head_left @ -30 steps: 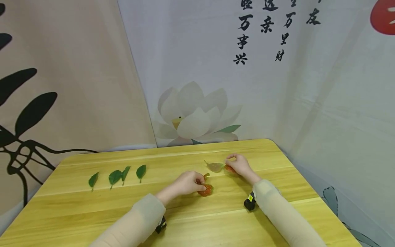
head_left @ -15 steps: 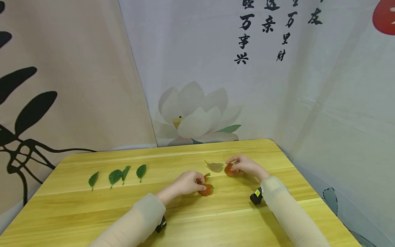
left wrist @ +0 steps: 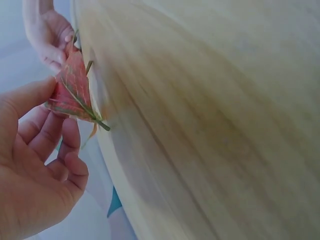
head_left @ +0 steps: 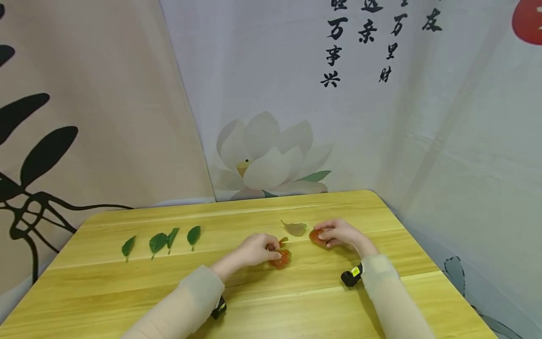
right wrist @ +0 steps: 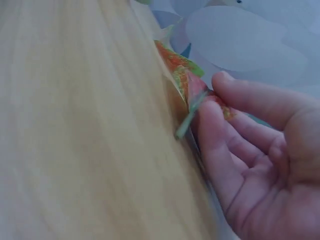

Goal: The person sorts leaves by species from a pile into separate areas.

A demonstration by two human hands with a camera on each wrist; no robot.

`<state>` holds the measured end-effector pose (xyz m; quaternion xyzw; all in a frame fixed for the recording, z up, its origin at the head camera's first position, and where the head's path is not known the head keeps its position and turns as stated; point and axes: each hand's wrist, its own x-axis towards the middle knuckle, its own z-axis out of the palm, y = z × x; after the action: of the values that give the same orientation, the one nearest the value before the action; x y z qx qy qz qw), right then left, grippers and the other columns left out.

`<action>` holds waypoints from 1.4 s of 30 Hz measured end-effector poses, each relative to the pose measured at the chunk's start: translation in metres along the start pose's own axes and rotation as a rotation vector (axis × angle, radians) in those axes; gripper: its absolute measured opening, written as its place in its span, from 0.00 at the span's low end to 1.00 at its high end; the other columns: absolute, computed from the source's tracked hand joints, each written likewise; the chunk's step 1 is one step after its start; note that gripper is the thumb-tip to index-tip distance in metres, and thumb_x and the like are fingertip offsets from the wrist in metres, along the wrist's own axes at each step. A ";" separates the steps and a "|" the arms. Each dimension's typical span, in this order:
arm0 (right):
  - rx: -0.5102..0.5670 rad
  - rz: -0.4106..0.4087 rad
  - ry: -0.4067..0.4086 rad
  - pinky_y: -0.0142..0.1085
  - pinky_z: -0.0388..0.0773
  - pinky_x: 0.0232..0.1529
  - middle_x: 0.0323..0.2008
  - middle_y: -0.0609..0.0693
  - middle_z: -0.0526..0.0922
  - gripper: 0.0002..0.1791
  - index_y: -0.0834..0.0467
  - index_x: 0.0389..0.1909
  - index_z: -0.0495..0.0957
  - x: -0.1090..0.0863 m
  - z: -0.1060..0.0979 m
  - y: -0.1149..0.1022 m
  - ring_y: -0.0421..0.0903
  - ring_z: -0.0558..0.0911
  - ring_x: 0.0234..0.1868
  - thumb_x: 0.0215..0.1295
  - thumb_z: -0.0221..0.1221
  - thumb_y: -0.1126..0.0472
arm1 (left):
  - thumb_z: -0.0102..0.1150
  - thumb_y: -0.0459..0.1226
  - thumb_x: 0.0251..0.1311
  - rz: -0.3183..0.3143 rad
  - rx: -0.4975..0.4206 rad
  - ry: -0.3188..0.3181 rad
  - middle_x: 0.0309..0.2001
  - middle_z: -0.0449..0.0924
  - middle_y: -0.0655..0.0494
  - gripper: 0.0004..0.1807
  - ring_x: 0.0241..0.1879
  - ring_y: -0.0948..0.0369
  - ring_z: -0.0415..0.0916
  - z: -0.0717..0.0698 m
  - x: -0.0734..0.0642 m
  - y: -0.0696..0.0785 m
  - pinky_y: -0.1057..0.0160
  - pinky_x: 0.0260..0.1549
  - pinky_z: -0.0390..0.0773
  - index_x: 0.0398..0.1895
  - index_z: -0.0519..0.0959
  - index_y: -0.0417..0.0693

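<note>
In the head view my left hand [head_left: 256, 250] is at the middle of the table, pinching a red leaf [head_left: 281, 259]. The left wrist view shows this red leaf [left wrist: 75, 87] between thumb and fingers, its green stem sticking out. Just behind that hand lies a small orange-red leaf [head_left: 283, 241], partly hidden. Farther right, my right hand [head_left: 342, 234] pinches another red leaf [head_left: 317, 238] near the tabletop. Seen from the right wrist, thumb and forefinger hold a red leaf [right wrist: 196, 89] close to its stem, and an orange-green leaf [right wrist: 175, 62] shows beyond.
A yellow-green leaf [head_left: 295, 229] lies between and behind the hands. Several green leaves, among them one rounded leaf [head_left: 158, 242], form a row on the left of the wooden table [head_left: 106, 292]. A printed cloth backdrop [head_left: 271, 94] hangs behind the table.
My right hand has moved right and slightly nearer, and the red leaf at its fingers has shifted a little the same way. The left hand has stayed nearly still, its leaf shifting slightly.
</note>
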<state>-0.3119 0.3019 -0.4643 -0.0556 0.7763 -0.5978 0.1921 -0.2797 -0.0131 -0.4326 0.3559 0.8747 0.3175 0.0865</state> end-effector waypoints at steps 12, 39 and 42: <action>0.038 -0.016 0.090 0.30 0.75 0.23 0.44 0.58 0.83 0.27 0.73 0.61 0.70 -0.007 0.004 0.009 0.41 0.77 0.24 0.64 0.63 0.67 | 0.65 0.38 0.60 0.011 -0.082 0.015 0.20 0.72 0.67 0.08 0.21 0.68 0.62 -0.004 -0.004 -0.003 0.66 0.25 0.66 0.25 0.79 0.51; -0.048 -0.038 0.090 0.29 0.74 0.21 0.42 0.53 0.82 0.26 0.70 0.60 0.72 -0.007 0.011 0.011 0.41 0.79 0.29 0.63 0.64 0.63 | 0.63 0.37 0.63 -0.113 -0.343 0.086 0.29 0.77 0.54 0.19 0.24 0.62 0.68 -0.064 -0.093 -0.046 0.65 0.23 0.70 0.54 0.76 0.40; -0.042 -0.037 0.094 0.29 0.74 0.21 0.41 0.53 0.81 0.26 0.70 0.60 0.72 -0.008 0.009 0.010 0.42 0.80 0.30 0.63 0.64 0.64 | 0.63 0.37 0.63 -0.130 -0.335 0.085 0.28 0.77 0.53 0.21 0.22 0.61 0.68 -0.067 -0.106 -0.051 0.65 0.22 0.71 0.57 0.74 0.39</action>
<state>-0.2998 0.2986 -0.4739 -0.0458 0.7957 -0.5868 0.1433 -0.2565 -0.1463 -0.4195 0.2657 0.8336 0.4671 0.1276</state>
